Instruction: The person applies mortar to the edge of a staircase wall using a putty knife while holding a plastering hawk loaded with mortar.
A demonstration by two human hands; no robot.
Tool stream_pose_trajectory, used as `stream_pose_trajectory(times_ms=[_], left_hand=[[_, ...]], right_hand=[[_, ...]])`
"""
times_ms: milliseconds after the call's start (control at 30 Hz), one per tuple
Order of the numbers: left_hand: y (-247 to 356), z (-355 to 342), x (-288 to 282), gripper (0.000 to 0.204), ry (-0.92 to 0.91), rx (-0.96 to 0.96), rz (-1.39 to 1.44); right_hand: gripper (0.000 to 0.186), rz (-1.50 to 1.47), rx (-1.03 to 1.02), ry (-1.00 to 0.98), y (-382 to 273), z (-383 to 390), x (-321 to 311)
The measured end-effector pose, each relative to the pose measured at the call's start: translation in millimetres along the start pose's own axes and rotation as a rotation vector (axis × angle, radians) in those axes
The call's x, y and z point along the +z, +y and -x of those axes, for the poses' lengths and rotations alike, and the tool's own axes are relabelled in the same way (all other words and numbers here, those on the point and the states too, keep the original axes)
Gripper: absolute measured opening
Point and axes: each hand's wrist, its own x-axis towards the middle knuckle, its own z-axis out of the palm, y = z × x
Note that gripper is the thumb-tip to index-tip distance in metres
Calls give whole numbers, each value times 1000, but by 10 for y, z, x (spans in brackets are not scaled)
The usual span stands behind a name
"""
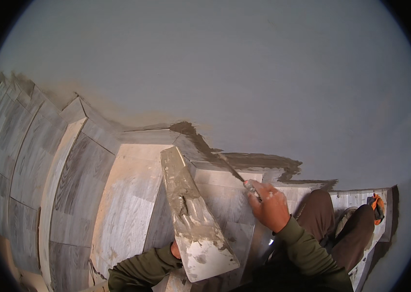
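My right hand is closed around the handle of a putty knife. Its narrow blade reaches up and left to the wall edge, where grey-brown mortar is smeared above the stair skirting. A long, flat board, pale at its near end, is loaded with wet mortar toward its far end. My left hand holds this board from below, left of the right hand; most of its fingers are hidden beneath it. White residue marks the right hand's fingers.
Wood-look grey tiled steps descend on the left, with matching skirting tiles along the grey wall. My bent knees are at the right. Beyond them lies an orange-and-black item close to the wall.
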Motion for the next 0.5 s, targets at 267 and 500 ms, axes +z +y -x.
stream_pose_trajectory(times_ms=[267,500], left_hand=[[15,-53,42,54,16,-16,-23],[37,-9,60,54,34,-11,-46]], right_hand=[[34,-21,25,-29,67,-36,580],[36,30,65,-118,151,-303,550]])
